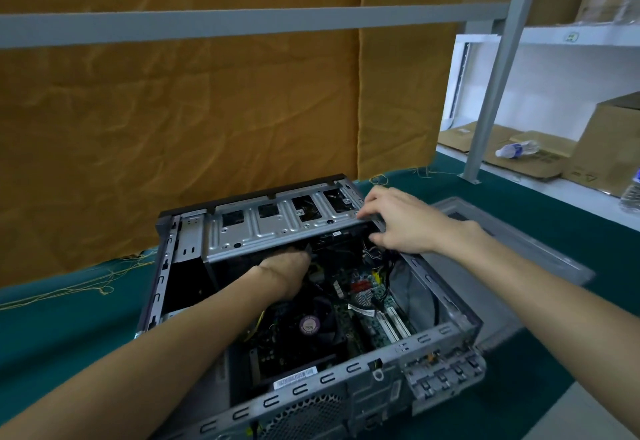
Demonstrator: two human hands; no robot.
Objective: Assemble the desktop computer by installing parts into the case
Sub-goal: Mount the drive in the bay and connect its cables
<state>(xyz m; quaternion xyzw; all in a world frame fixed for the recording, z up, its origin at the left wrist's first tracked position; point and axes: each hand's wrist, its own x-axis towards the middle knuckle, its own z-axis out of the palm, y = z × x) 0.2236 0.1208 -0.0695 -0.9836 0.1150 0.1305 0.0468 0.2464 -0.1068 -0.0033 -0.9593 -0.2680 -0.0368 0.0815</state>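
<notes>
In the head view, the open grey metal computer case [311, 301] lies on the green cloth-covered table [69, 318]. The left hand [285, 268] reaches under the silver perforated drive cage [277, 228], its fingers hidden, so its grip cannot be told. The right hand [398, 223] grips the cage's right end with curled fingers.

We saw a grey metal case [446, 332] with a dark front edge, lying on a table [69, 329] covered in deep green cloth. Inside, the green motherboard [377, 304] carried white slots and a red part; the black fan [311, 325] bore a pale purple round label. Behind hung a mustard-yellow curtain [173, 110]. Brown cardboard boxes [609, 142] sat on white shelves [588, 38].
</notes>
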